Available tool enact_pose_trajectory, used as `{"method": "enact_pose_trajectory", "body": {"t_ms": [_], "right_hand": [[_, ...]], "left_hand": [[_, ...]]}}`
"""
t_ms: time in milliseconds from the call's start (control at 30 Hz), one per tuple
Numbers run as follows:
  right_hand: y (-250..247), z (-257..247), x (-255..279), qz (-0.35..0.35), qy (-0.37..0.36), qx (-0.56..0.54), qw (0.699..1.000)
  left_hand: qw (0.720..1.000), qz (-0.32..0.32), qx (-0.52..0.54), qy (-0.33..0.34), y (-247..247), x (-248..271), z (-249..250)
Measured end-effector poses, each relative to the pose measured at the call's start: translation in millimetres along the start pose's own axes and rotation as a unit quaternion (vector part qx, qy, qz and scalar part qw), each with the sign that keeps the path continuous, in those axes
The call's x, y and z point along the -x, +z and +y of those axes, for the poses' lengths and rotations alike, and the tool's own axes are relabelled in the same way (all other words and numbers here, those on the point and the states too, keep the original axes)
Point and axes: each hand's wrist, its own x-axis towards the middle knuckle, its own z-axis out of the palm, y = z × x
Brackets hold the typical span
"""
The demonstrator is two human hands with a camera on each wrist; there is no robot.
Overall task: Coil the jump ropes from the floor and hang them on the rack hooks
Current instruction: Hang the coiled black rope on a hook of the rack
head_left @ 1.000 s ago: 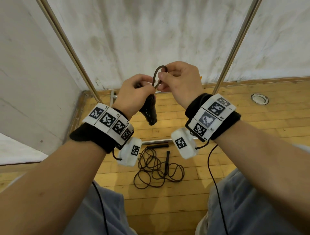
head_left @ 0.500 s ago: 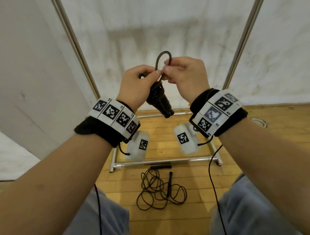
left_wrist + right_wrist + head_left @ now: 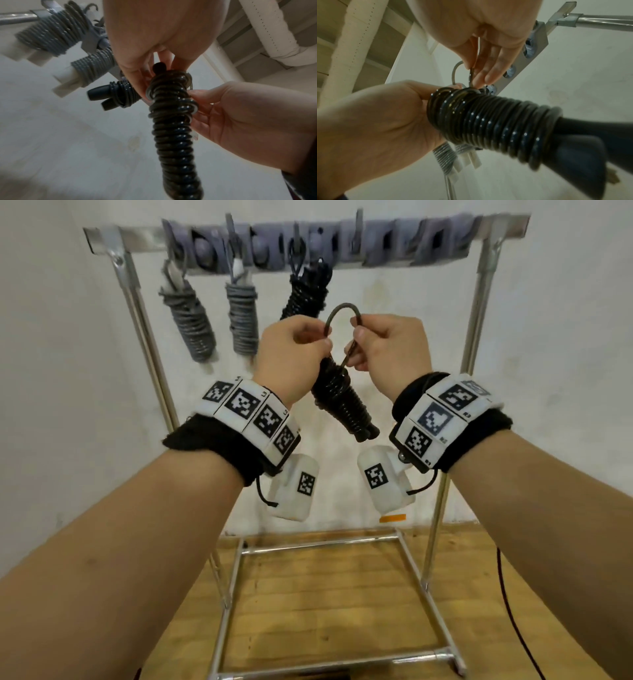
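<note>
A black jump rope, wound tight round its own handles, hangs between my hands at chest height. A small loop of it stands up above the coil. My left hand grips the top of the coil and one side of the loop. My right hand pinches the other side of the loop. The rack's hook bar runs across just above. Two grey coiled ropes and one black coiled rope hang from its left hooks.
The metal rack's uprights and floor frame stand against a white wall on wooden flooring. Several hooks to the right on the bar carry nothing. A dark cable trails on the floor at right.
Both hands have lifted the coiled black rope, and my view has tilted up from the floor to the hook bar. The loose rope on the floor is out of view.
</note>
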Motion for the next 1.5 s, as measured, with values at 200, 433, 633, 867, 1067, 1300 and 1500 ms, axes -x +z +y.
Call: {"method": "enact_pose_trajectory", "body": {"t_ms": [200, 433, 633, 867, 1067, 1300, 1500], "right_hand": [[-13, -14, -56, 0.047, 0.001, -0.014, 0.999], [-19, -32, -116, 0.079, -0.030, -0.003, 0.996], [-15, -29, -146, 0.078, -0.019, 0.037, 0.996], [-15, -19, -150, 0.044, 0.019, 0.057, 0.997], [-15, -14, -134, 0.002, 0.038, 0.054, 0.998], [-20, -9, -99, 0.064, -0.008, 0.110, 0.992], [-22, 23, -22, -0.030, -0.002, 0.140, 0.990]], "left_hand": [[1.000, 0.014, -0.017, 0.018, 22, -57, 27], [0.992, 0.062, -0.090, 0.066, 35, -110, 54], [0.963, 0.089, -0.230, 0.106, 35, -132, 64], [0.925, 0.067, -0.364, 0.088, 42, -143, 62], [0.908, 0.029, -0.407, 0.099, 40, -137, 54], [0.899, 0.052, -0.362, 0.242, 29, -100, 40], [0.922, -0.030, -0.287, 0.257, 11, -16, -6]]}}
